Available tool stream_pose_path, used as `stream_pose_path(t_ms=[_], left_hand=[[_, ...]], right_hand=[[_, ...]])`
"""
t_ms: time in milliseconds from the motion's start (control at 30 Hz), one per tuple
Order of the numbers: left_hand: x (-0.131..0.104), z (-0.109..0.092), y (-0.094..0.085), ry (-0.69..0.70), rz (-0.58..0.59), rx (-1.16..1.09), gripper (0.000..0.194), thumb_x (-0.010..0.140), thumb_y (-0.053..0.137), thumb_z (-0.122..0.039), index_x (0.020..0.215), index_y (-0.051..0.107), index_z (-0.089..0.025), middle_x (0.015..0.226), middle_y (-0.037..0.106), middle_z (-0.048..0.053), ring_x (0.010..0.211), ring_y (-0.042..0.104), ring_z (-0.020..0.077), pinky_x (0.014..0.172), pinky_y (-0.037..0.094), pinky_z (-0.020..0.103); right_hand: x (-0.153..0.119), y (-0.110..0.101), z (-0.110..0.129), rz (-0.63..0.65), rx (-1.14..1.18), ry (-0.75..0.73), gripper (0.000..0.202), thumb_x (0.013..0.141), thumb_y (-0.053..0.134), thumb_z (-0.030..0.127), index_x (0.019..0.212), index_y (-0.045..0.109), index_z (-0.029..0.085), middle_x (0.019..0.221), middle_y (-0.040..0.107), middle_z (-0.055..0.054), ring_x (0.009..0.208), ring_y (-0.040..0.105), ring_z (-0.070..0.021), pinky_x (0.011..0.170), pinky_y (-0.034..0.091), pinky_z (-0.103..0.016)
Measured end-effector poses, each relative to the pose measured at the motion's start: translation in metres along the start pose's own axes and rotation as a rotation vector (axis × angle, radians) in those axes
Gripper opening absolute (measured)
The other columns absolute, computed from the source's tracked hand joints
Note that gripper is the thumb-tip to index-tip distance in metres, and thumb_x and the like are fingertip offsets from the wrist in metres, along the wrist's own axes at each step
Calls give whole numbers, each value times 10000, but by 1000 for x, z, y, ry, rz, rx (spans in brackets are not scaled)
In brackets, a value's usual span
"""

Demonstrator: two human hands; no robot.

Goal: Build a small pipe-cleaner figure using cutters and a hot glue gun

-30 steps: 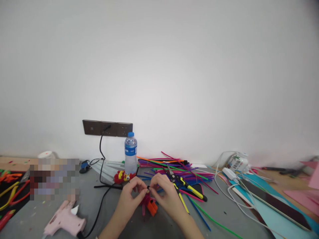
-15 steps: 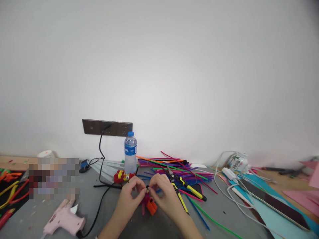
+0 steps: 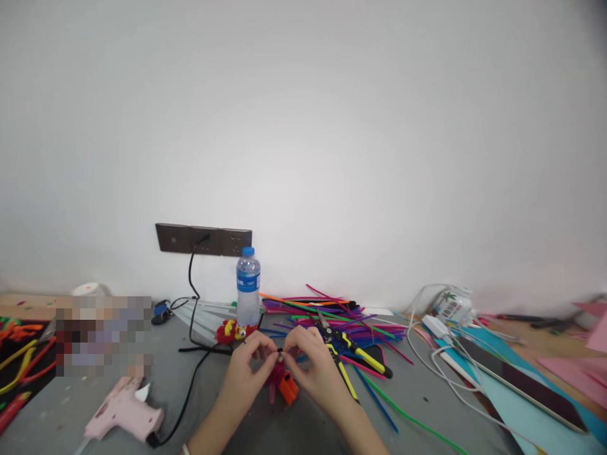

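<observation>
A small pink and orange pipe-cleaner figure (image 3: 286,389) hangs between my hands, low in the middle of the head view. My left hand (image 3: 252,361) pinches its top from the left with thumb and index finger. From the right, my right hand (image 3: 306,361) closes thumb and fingers on the same top end. A small black piece (image 3: 279,350) shows between the fingertips; its exact shape is too small to tell. Just behind my left hand lies a red and yellow figure (image 3: 232,332) with a round eye. Yellow-handled pliers (image 3: 363,357) lie beyond my right hand.
A blue-capped water bottle (image 3: 248,291) stands behind the hands. Loose pipe cleaners (image 3: 379,332) are piled to its right. A pink glue gun (image 3: 124,414) lies at left with a black cord (image 3: 187,392). At right are a phone (image 3: 521,382) and white cables (image 3: 455,382).
Both hands keep their pinch at the figure's top, with only slight finger movement. The whole view has shifted a little.
</observation>
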State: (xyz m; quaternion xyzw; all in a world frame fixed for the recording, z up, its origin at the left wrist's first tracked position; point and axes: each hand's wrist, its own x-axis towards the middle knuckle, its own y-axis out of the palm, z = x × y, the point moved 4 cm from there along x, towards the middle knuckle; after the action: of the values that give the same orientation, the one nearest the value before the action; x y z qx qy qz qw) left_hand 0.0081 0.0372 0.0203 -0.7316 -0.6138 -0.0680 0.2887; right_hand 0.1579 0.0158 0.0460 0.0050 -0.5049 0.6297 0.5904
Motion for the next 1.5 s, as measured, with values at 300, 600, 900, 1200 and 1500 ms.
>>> stream_pose_path(t_ms=[300, 600, 900, 1200, 1500], left_hand=[[1, 0, 0, -9, 5, 24, 99, 813, 539, -203, 719, 568, -193, 679, 542, -19, 640, 501, 154, 606, 386, 240], [0, 3, -2, -42, 7, 24, 114, 823, 529, -223, 722, 569, -192, 680, 531, -17, 645, 491, 155, 609, 377, 244], [4, 14, -3, -244, 140, -185, 150, 811, 562, -318, 741, 518, -192, 647, 476, -43, 580, 468, 130, 543, 372, 222], [-3, 27, 7, -351, 192, -307, 188, 804, 599, -360, 776, 517, -193, 700, 489, -28, 621, 492, 137, 552, 439, 222], [-3, 16, 8, -312, 221, -276, 232, 831, 547, -428, 780, 498, -207, 842, 560, 15, 636, 490, 133, 507, 384, 197]], right_hand=[[-2, 6, 0, 34, -2, 16, 185, 835, 489, 44, 789, 449, 219, 786, 556, 14, 732, 497, -150, 724, 340, -288], [-5, 1, -18, 192, 24, 244, 108, 877, 520, 131, 862, 575, 222, 823, 645, 3, 777, 570, -172, 737, 365, -278], [-15, 9, -42, 415, -102, 381, 154, 758, 581, 98, 760, 677, 218, 775, 677, 13, 735, 602, -159, 769, 347, -280], [-13, 6, -33, 420, -18, 452, 212, 785, 518, 91, 828, 672, 230, 762, 740, 16, 771, 628, -185, 798, 363, -278], [-16, 11, -36, 396, 160, 455, 163, 866, 471, 133, 911, 597, 226, 611, 705, 51, 621, 645, -162, 803, 401, -277]])
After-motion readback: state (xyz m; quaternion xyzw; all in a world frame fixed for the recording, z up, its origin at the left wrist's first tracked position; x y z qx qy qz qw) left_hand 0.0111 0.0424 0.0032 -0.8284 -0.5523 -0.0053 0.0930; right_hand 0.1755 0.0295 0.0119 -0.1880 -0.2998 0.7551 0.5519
